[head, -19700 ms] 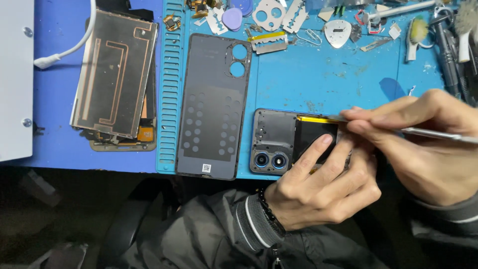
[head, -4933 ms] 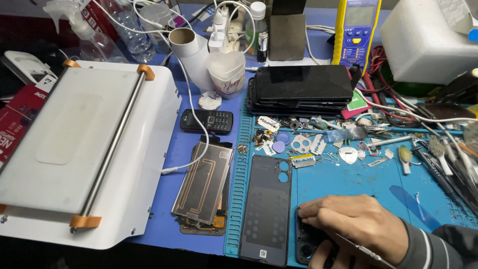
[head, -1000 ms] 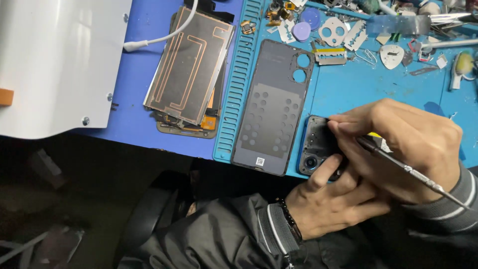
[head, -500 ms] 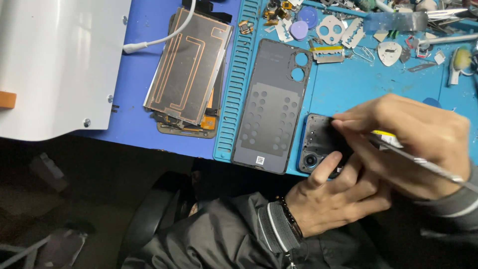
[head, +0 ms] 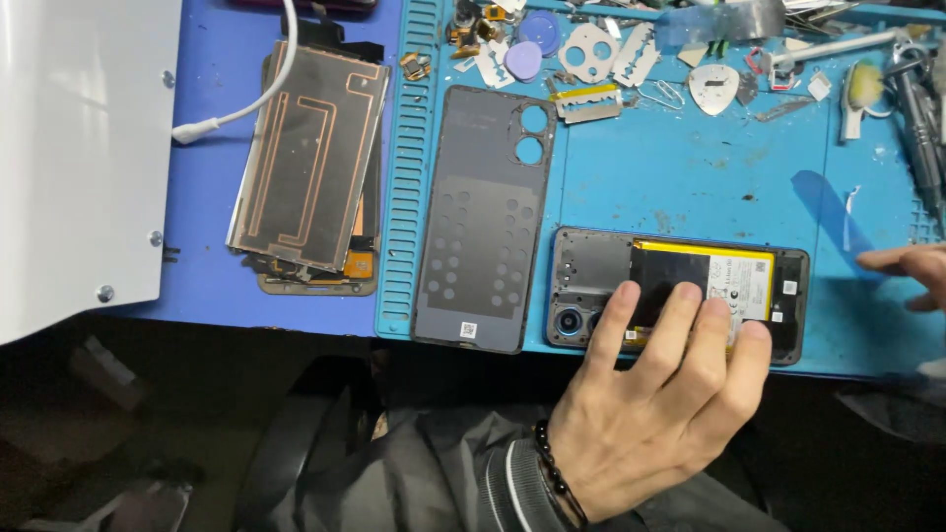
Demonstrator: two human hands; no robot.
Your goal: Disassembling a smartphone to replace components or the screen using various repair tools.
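Head-camera view: an opened dark smartphone with its back cover removed [head: 680, 294] is shown lying flat near the front edge of a light-blue silicone repair mat [head: 690, 177], camera lenses to the left and a black battery with a yellow strip exposed along its middle. The phone is pinned by the left hand [head: 655, 409], whose spread fingertips [head: 623, 300] are pressed on the battery and frame; nothing is gripped, the hand being laid flat and open. The right hand [head: 912, 276] is seen only at the right edge of the picture, its fingers extended and apparently empty, lying on the mat just beside the phone's right end; whether anything is held beyond the frame cannot be told. A detached dark-grey plastic back cover with two round camera holes [head: 485, 217] is laid on the mat to the left of the phone, and a stack of copper-coloured flat panels [head: 310, 167] is kept further left on the darker blue surface. For the holding to be done well, pressure is best kept on the frame and spread evenly rather than concentrated on the battery, which is judged liable to dent. The phone is best kept square on the mat, clear of the small metal picks and blades [head: 611, 69] scattered along the far side.
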